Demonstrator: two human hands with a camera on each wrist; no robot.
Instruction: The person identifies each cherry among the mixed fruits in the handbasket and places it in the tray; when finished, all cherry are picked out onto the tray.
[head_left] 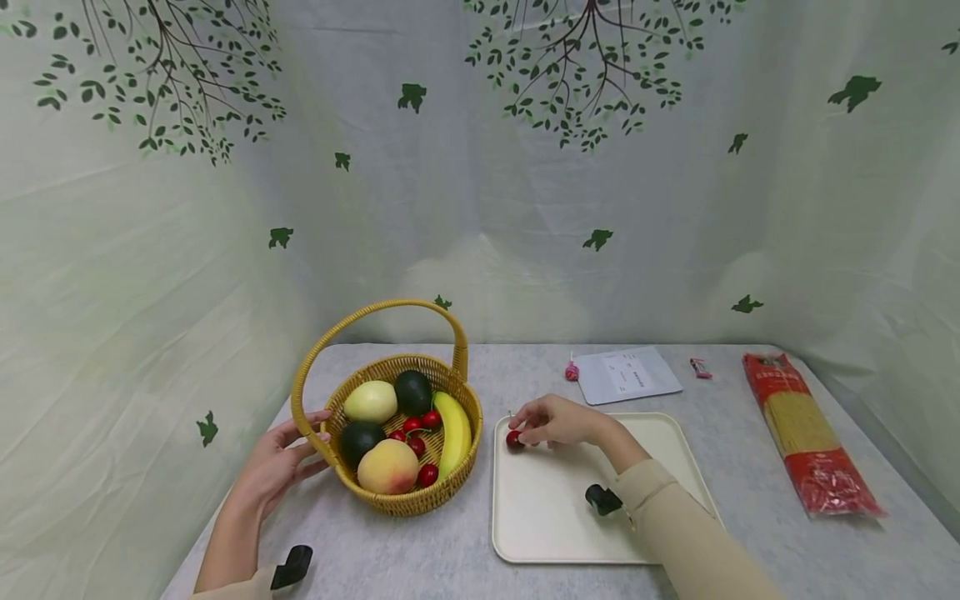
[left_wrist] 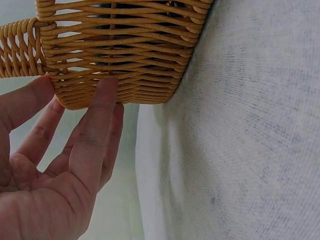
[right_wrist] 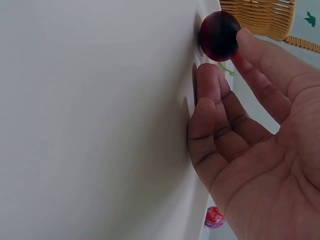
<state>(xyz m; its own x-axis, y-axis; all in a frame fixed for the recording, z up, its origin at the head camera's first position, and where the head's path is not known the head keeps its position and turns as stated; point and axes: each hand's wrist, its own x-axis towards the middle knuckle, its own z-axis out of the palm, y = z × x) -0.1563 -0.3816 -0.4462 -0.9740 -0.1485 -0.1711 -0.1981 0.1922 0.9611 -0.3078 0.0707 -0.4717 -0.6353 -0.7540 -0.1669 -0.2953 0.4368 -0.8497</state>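
Observation:
In the head view my right hand point(head_left: 558, 421) pinches a dark red cherry point(head_left: 514, 441) between thumb and index finger, low over the left side of the cream tray point(head_left: 577, 517). The right wrist view shows the cherry point(right_wrist: 219, 36) at the fingertips, close to the tray surface, with the other fingers loosely bent against the tray. My left hand point(head_left: 273, 462) touches the left side of a wicker basket point(head_left: 420, 502), near the foot of its handle. Its fairly straight fingers point(left_wrist: 92, 135) rest against the outer weave. The basket holds a banana point(head_left: 453, 433), a peach point(head_left: 388, 467), several cherries and other round fruit.
Behind the tray lie a grey-white packet point(head_left: 628, 375) with a label, a pink lollipop point(head_left: 572, 372) and a small red wrapped sweet point(head_left: 701, 368). A red-ended pack of noodles point(head_left: 813, 433) lies at the right table edge. Printed curtains surround the table.

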